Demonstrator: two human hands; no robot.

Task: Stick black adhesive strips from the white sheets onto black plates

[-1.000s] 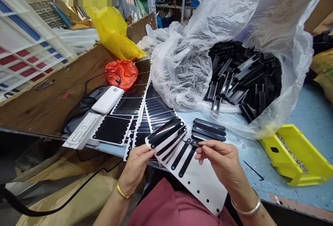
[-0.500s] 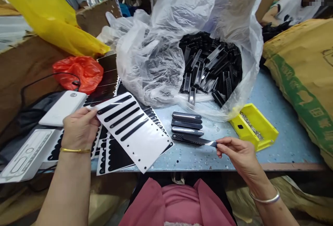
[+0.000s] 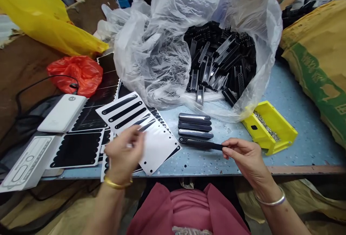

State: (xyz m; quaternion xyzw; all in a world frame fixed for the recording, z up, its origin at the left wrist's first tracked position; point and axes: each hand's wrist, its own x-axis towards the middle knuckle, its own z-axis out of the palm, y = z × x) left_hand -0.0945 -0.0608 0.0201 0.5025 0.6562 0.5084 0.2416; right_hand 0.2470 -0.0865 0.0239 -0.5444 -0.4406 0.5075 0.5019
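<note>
My right hand [image 3: 242, 153] pinches one end of a thin black adhesive strip [image 3: 218, 146]. The strip's other end lies over a black plastic piece [image 3: 189, 141] with a perforated tip. Just behind it, several glossy black pieces [image 3: 195, 126] lie in a row on the blue table. My left hand [image 3: 126, 146], blurred by motion, hangs over a white sticker sheet [image 3: 159, 152] and hides part of it; its fingers are not clear. Several black strips remain on that sheet, which rests on other sheets with black stickers [image 3: 77, 148].
A clear plastic bag [image 3: 162, 72] full of black plastic pieces [image 3: 213, 69] stands at the back. To the right are a yellow bin [image 3: 270, 127] of small metal parts and a large sack [image 3: 319, 72]. A white power bank [image 3: 62, 112] and a red bag [image 3: 78, 72] are at left.
My left hand has let go of the sticker sheet's corner and moved right, over the sheet. The sheet now lies flatter. The strip in my right hand lies lower along the plastic piece.
</note>
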